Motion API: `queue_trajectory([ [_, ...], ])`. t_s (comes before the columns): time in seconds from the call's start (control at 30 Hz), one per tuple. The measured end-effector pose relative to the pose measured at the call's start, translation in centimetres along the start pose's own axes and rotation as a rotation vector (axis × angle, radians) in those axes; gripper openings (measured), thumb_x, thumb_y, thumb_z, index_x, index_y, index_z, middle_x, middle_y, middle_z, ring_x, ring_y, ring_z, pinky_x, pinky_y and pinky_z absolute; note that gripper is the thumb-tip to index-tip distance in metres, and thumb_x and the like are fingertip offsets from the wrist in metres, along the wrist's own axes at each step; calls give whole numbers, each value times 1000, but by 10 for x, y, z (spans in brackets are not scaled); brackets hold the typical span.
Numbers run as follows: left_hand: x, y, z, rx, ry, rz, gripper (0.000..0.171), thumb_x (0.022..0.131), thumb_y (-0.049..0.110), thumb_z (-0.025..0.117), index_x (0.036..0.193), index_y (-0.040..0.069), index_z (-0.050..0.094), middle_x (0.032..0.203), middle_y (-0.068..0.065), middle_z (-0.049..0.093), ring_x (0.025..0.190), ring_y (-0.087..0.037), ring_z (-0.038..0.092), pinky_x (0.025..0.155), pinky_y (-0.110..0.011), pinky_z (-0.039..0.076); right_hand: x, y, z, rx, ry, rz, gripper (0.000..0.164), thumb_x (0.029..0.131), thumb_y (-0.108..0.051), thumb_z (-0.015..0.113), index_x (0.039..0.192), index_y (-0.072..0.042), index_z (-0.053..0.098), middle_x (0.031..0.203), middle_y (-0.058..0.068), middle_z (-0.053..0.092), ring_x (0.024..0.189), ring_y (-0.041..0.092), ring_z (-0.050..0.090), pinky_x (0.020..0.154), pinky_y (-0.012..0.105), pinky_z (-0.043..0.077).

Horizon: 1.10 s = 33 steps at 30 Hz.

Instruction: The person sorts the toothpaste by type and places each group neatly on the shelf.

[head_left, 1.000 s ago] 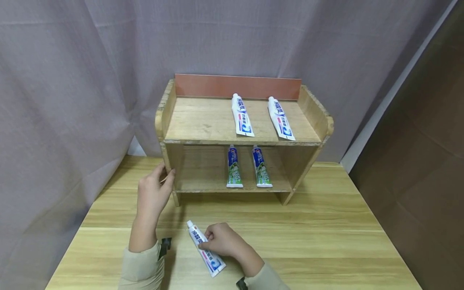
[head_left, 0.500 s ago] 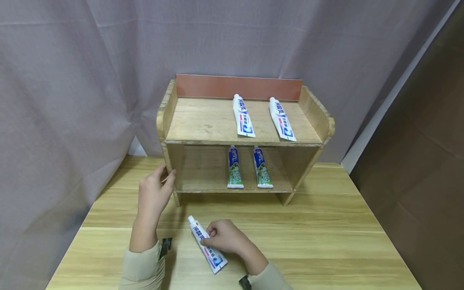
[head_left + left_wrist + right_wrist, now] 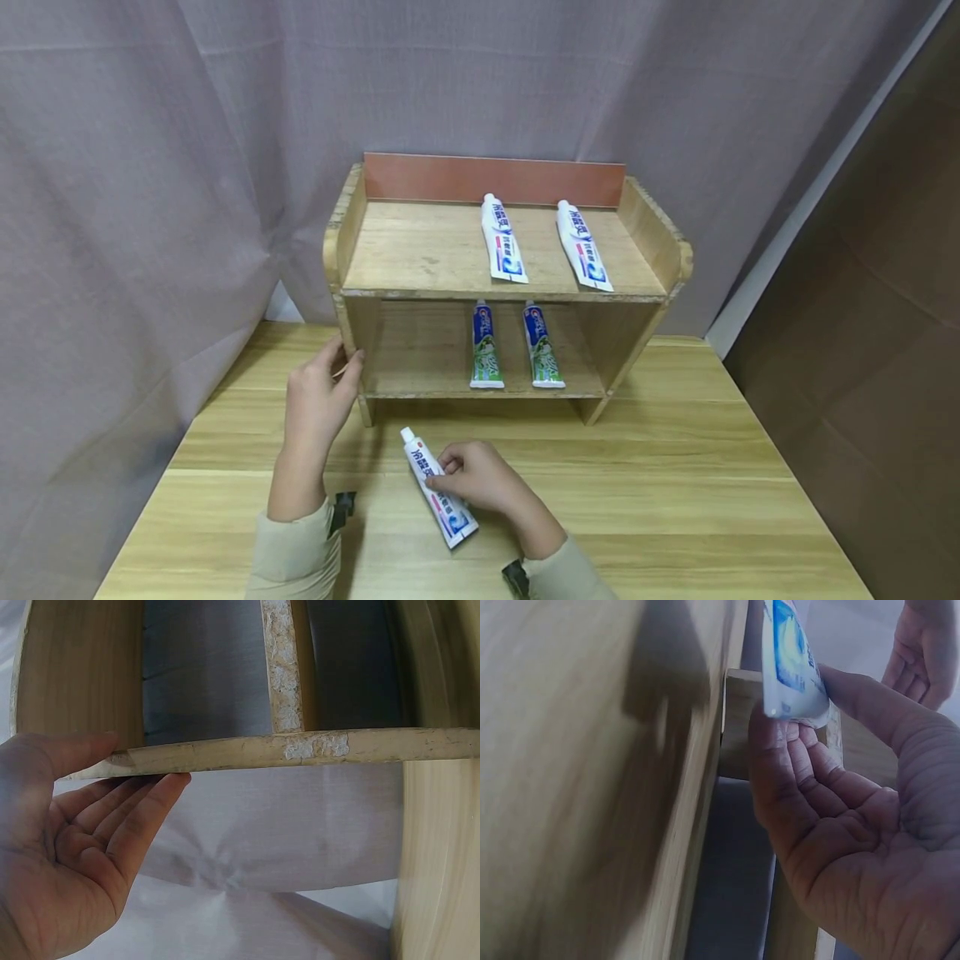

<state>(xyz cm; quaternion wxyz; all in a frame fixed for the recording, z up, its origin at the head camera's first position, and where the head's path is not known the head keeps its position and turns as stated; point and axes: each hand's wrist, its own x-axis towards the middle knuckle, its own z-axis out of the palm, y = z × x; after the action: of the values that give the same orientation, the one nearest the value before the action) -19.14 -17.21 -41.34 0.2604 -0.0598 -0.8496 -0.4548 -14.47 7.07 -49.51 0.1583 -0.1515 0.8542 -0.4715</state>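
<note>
My right hand (image 3: 487, 479) pinches a white and blue toothpaste tube (image 3: 447, 511) between thumb and fingers, its cap pointing up and left. In the right wrist view the tube (image 3: 791, 660) is held off the table, thumb on one face and fingers behind. At the left side of a small two-tier wooden shelf (image 3: 412, 250), my left hand (image 3: 315, 404) grips the upright panel. The left wrist view has the thumb on one side of that panel (image 3: 225, 754) and the fingers on the other.
On the upper tier lie two white toothpaste tubes, one near the middle (image 3: 503, 240) and one to the right (image 3: 583, 247). Two blue-green toothpaste tubes (image 3: 486, 346) lie on the lower tier. The shelf stands on a wooden table (image 3: 675, 500) before a grey curtain (image 3: 450, 83).
My right hand has carried the toothpaste tube a little forward and to the right, toward the shelf. My left hand keeps its grip on the side panel.
</note>
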Motion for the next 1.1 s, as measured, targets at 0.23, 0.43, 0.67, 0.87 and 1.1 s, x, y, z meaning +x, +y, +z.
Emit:
queue_trajectory([
  [0.23, 0, 1, 0, 7, 4, 4, 27, 98, 17, 66, 120, 1, 69, 110, -21, 73, 102, -35, 71, 80, -38, 64, -3, -3, -4, 35, 17, 9, 22, 83, -23, 82, 92, -6, 71, 79, -1, 66, 60, 10, 61, 47, 20, 55],
  [0.43, 0, 2, 0, 10, 6, 1, 29, 98, 17, 66, 122, 0, 68, 111, -21, 72, 102, -36, 72, 79, -38, 64, -5, -8, -9, 29, 36, -3, 21, 84, -22, 81, 92, -6, 71, 80, -1, 67, 63, 10, 61, 50, 21, 56],
  [0.67, 1, 2, 1, 3, 13, 8, 28, 98, 17, 66, 122, 1, 68, 111, -21, 72, 102, -35, 71, 80, -38, 64, -6, -12, -16, 31, 69, -21, 23, 85, -22, 80, 95, -4, 71, 82, -1, 67, 68, 12, 63, 57, 23, 60],
  [0.87, 1, 1, 1, 3, 10, 9, 28, 98, 17, 66, 121, 1, 68, 111, -21, 72, 102, -36, 71, 80, -38, 64, -8, -15, -21, 70, 93, -11, 24, 85, -22, 81, 96, -3, 71, 83, 0, 68, 71, 14, 64, 60, 24, 61],
  [1.1, -1, 0, 0, -1, -1, -5, 29, 99, 17, 65, 122, 0, 68, 112, -21, 72, 104, -36, 71, 81, -37, 63, -10, -19, -27, 70, 117, -30, 25, 85, -22, 81, 97, -2, 70, 85, 1, 68, 73, 15, 64, 62, 24, 62],
])
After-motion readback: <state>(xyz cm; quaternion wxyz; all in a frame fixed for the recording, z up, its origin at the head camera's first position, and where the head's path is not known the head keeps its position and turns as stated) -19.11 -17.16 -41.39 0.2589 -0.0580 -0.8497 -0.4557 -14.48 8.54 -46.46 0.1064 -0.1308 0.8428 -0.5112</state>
